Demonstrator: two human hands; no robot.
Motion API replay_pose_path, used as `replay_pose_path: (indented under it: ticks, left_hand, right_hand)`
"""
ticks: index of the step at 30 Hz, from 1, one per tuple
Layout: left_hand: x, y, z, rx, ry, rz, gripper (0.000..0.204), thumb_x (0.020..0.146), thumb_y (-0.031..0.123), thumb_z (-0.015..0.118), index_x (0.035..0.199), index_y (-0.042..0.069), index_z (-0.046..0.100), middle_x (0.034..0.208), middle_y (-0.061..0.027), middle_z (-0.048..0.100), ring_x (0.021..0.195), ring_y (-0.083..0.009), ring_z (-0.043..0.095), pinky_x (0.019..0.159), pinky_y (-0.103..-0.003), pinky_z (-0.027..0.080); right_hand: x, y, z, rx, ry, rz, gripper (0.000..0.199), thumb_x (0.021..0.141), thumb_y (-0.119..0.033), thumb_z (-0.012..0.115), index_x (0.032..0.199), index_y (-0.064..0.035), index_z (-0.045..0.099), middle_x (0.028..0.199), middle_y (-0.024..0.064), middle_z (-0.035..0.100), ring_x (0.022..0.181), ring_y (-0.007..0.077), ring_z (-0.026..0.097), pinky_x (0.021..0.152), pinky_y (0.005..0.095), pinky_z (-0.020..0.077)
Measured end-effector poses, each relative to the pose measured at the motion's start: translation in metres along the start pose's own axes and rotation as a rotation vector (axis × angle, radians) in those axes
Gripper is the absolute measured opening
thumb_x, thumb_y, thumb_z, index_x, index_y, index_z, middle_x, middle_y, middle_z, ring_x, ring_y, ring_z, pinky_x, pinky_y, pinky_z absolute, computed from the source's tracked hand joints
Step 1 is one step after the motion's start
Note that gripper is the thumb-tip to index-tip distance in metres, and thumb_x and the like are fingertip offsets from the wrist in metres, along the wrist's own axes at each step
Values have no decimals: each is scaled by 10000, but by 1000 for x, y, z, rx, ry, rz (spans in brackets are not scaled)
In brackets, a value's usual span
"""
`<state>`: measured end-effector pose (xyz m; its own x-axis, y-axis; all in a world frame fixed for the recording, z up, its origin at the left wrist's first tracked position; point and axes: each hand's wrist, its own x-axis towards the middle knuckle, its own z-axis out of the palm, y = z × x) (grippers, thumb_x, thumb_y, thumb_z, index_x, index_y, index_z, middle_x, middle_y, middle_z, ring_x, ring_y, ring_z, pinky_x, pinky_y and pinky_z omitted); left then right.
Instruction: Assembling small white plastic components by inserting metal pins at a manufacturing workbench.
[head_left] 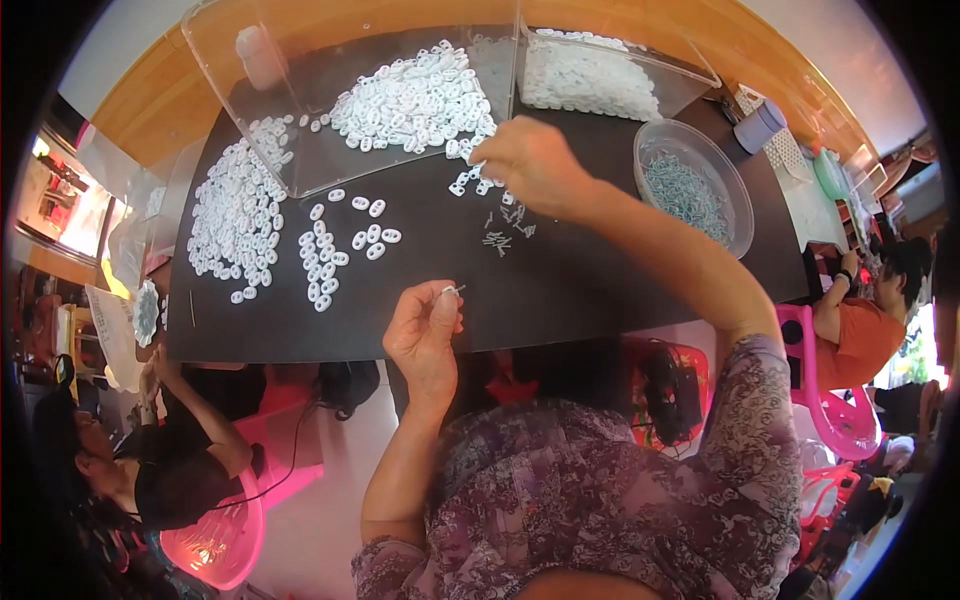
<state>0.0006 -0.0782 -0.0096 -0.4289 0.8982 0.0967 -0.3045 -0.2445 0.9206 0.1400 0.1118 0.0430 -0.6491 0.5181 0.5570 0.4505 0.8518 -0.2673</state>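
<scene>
My left hand [425,325] is closed in a pinch above the table's near edge. A small screw [460,289] sticks out between its thumb and forefinger, with a bit of white beside it. Farther off, my right hand [535,165] reaches over a small cluster of white two-holed oval pieces [460,188]. Its fingers are bent together at those pieces, and whatever they grip is hidden. Just nearer than that hand lie several loose screws [497,240]. More white oval pieces [320,265] are spread on the dark table [400,330] to the left.
A clear plastic bin [360,182] on its side spills a heap of white pieces [410,105]. Another heap [235,215] lies left. A clear tub [739,225] of screws stands right, near a grey-lidded bottle [760,127]. Other people sit at both sides.
</scene>
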Motion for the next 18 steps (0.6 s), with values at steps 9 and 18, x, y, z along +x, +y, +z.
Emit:
replay_pose_path:
  ticks: [9, 18]
  left_hand:
    - [0, 0, -1, -49, 5, -8, 141, 855, 84, 642, 913, -39, 606, 773, -70, 611, 597, -85, 522, 525, -200, 431]
    - [1, 2, -3, -30, 0, -18, 135, 856, 80, 639, 917, -37, 608, 780, -67, 614, 608, -83, 528, 536, -199, 434]
  right_hand:
    - [5, -7, 49, -232, -201, -35, 89, 725, -127, 651, 801, -85, 668, 764, 118, 550, 792, 296, 524, 677, 398, 442]
    - [3, -7, 29, -49, -64, -4, 200, 727, -100, 668, 927, -105, 668, 760, 87, 566, 788, 269, 544, 713, 370, 445]
